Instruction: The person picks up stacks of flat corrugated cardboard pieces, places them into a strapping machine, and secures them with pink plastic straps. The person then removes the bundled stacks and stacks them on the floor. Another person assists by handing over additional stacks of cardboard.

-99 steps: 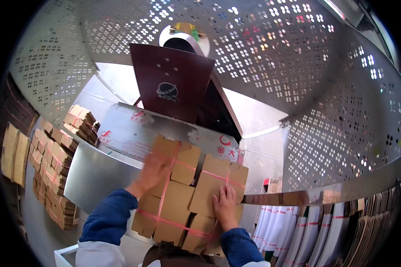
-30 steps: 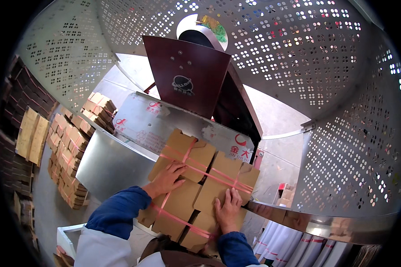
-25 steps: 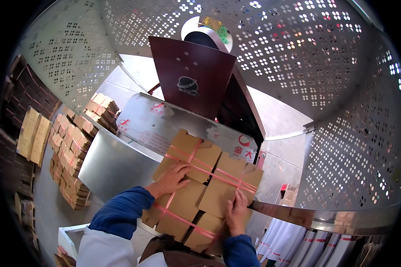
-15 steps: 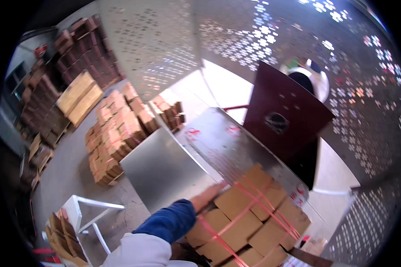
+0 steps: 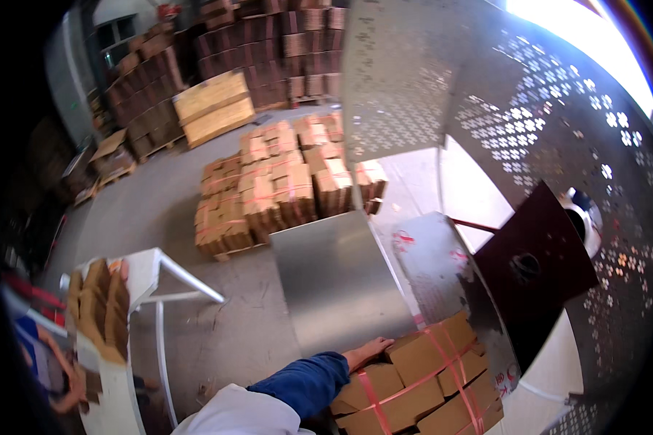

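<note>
A bundle of flat brown cardboard pieces [image 5: 422,359], tied with pink straps, fills the lower middle in front of me. My left hand [image 5: 370,351] reaches along its left side and is closed over the far left edge, fingers close together; the fingertips are partly hidden. Just beyond the bundle lie a bare metal sheet [image 5: 337,279] and, to its right, a grey metal surface [image 5: 432,268] with red marks. Whether the bundle touches either one, I cannot tell. My right hand is out of view.
Strapped cardboard stacks [image 5: 276,181] stand on the floor ahead. At left, a white bench [image 5: 144,272] carries cardboard, with another person's arm [image 5: 69,380] beside it. A dark red panel [image 5: 533,264] and perforated metal screens [image 5: 403,80] stand at right.
My view has swung left, so the floor stacks and bench show more fully and another person's arm appears. My left hand stays at the bundle's far left edge.
</note>
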Demonstrator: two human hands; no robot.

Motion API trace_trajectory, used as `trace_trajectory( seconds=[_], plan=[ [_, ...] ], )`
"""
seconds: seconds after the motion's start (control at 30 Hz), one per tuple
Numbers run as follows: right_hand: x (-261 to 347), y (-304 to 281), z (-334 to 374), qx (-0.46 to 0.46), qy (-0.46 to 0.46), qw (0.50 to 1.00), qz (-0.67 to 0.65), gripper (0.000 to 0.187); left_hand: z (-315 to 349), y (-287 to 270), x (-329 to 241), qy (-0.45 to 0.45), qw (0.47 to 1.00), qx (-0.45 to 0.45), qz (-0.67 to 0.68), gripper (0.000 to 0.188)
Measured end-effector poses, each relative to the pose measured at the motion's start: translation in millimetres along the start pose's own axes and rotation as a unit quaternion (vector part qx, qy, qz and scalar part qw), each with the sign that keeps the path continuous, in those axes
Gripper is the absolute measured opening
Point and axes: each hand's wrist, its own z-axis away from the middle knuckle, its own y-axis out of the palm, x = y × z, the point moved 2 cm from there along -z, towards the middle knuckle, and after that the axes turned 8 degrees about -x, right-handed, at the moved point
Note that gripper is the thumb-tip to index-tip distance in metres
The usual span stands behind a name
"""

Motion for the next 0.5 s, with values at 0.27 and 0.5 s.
trace_trajectory(
  seconds=[0.27, 0.5],
  plan=[
    [14, 96, 21, 0.165, -0.026, 0.986, 0.011, 0.057, 164, -103, -1, -0.16, 0.909, 0.073, 0.378, 0.046],
    [31, 207, 61, 0.315, -0.029, 0.948, 0.036, 0.058, 226, -154, 15, -0.12, 0.897, -0.009, 0.426, 0.05]
  ],
)
